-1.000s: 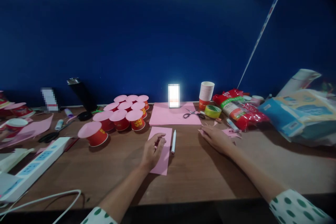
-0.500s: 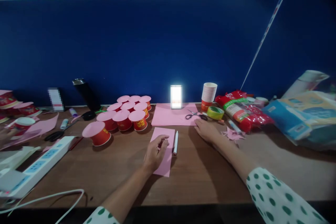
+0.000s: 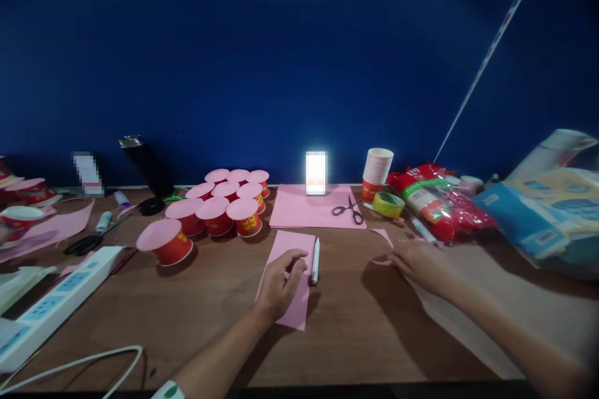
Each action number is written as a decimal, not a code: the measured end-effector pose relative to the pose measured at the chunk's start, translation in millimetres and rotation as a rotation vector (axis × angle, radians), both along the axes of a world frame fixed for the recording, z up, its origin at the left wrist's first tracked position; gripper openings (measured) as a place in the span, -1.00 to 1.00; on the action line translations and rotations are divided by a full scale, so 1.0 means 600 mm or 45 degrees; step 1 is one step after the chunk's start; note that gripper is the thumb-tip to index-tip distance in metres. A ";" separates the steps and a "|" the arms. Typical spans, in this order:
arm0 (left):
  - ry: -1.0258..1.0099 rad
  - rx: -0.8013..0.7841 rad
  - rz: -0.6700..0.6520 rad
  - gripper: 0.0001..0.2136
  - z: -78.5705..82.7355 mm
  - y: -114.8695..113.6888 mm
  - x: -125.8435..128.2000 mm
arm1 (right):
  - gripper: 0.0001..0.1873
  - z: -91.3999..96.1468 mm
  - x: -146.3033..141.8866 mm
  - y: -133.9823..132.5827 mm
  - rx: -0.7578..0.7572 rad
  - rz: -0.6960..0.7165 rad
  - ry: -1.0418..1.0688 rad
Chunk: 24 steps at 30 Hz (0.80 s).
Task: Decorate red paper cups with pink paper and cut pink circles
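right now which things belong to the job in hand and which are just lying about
Likely in the job:
pink strip under the left hand
pink scrap beside the right hand
white pen
pink-topped cups

Likely lying about:
black flask
power strip
red packet

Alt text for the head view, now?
A person's left hand is over a pink paper strip beside a white pen; the right hand is at pink paper scraps. Behind, scissors lie on pink sheets; red cups topped with pink discs stand to the left.
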<state>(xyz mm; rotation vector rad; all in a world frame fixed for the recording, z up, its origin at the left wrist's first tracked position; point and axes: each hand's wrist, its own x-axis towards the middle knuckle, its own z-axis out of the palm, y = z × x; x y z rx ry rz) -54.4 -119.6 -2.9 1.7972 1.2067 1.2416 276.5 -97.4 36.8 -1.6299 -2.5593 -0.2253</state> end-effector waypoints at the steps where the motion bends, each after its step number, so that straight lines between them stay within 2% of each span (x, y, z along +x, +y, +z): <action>1: 0.007 0.004 0.000 -0.76 0.000 0.000 0.000 | -0.66 0.005 -0.008 0.010 0.026 -0.011 -0.012; 4: 0.033 0.011 -0.010 -0.76 -0.004 0.000 0.001 | -0.70 0.010 -0.063 0.055 0.094 0.006 0.016; 7: 0.071 0.036 -0.025 -0.77 -0.007 0.000 -0.001 | -0.75 0.003 -0.146 0.115 0.036 0.108 0.020; 10: 0.107 0.082 -0.024 -0.77 -0.007 0.000 -0.002 | -0.67 -0.014 -0.216 0.174 0.016 0.112 0.021; 13: 0.170 0.096 -0.029 -0.77 -0.002 -0.002 -0.004 | -0.61 -0.033 -0.251 0.205 -0.010 0.118 0.019; 15: 0.210 0.121 -0.039 -0.78 0.003 -0.003 -0.005 | -0.62 -0.044 -0.254 0.203 -0.017 0.140 0.021; 18: 0.233 0.160 -0.064 -0.80 0.007 -0.003 -0.005 | -0.61 -0.051 -0.235 0.171 -0.015 0.195 0.033; 24: 0.220 0.129 -0.134 -0.81 0.010 0.000 0.000 | -0.62 -0.029 -0.161 0.087 -0.051 0.292 0.119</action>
